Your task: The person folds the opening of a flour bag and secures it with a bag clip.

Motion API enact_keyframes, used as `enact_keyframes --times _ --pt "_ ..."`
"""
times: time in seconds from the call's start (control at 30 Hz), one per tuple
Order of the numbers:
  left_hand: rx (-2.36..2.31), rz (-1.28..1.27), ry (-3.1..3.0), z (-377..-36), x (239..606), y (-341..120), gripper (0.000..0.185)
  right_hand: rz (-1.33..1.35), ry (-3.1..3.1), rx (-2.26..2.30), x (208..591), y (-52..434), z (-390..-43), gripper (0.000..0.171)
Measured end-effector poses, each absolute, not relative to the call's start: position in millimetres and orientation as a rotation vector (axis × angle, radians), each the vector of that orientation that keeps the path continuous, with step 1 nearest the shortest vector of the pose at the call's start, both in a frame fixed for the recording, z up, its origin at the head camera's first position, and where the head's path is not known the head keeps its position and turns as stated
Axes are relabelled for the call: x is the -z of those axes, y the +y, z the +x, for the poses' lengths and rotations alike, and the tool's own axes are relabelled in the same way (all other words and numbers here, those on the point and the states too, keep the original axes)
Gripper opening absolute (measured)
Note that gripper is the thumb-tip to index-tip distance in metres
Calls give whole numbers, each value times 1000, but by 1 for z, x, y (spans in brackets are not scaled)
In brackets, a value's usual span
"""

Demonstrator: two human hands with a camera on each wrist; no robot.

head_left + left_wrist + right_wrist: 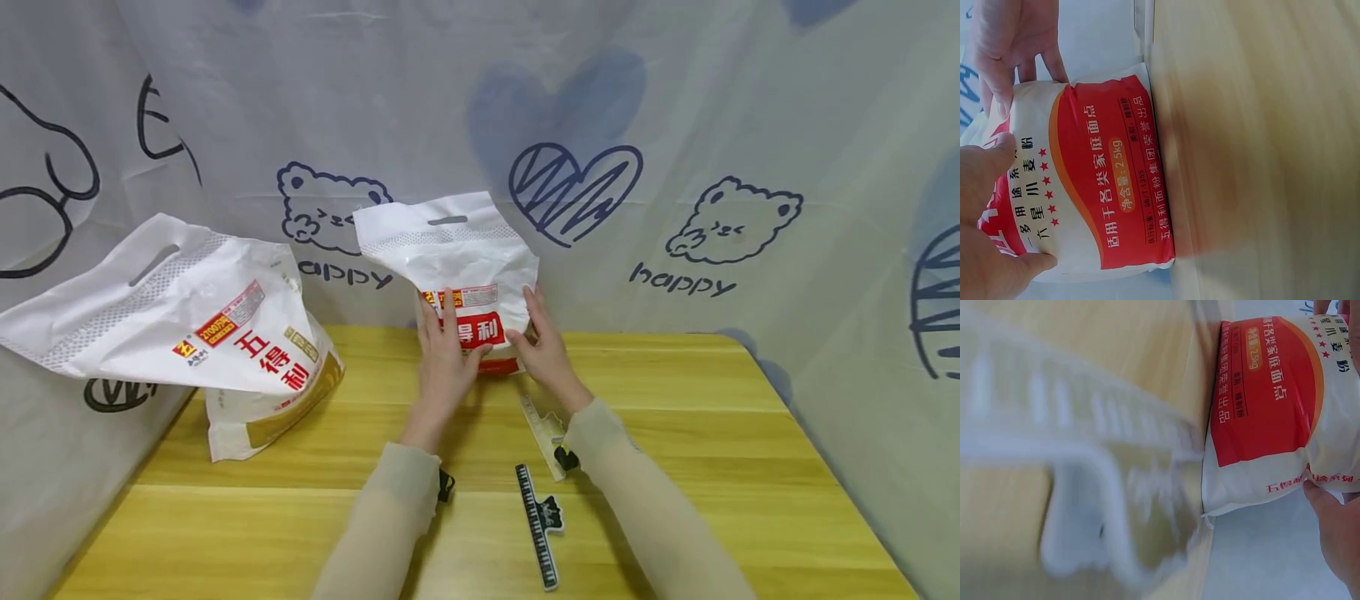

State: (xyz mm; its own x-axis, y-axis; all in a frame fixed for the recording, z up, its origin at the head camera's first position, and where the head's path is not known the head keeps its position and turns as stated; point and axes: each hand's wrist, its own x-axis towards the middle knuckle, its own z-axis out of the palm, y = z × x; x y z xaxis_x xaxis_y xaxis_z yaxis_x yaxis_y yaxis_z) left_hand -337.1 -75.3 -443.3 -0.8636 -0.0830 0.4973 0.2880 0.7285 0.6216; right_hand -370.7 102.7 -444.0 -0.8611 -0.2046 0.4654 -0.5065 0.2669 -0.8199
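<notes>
Two bags (472, 267): left grip (447, 354), right grip (546, 350) both clasping one; two clips (534, 523), one part-hidden black thing (446, 485)

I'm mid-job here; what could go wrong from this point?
The right sleeve passes close by the pale clip; lowering that arm might knock it. The bag at left slants, unheld, and may topple. The held bag stands near the far edge of the table; a hard push might send it off.
</notes>
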Motion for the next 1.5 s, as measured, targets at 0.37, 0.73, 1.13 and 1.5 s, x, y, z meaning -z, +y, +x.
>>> enact_keyframes --times 0.37,0.73,1.13,1.5 --pt "989 -279 -2418 -326 442 -37 105 553 -2299 -1671 448 150 -360 75" --pt "982 -333 -2455 -315 444 -6 103 484 -2309 -1717 452 188 -350 75" --pt "880 -400 -2462 -302 444 24 101 427 -2299 -1719 459 225 -340 75" --pt "918 -457 -2481 -290 447 47 103 420 -2292 -1750 456 252 -325 76"
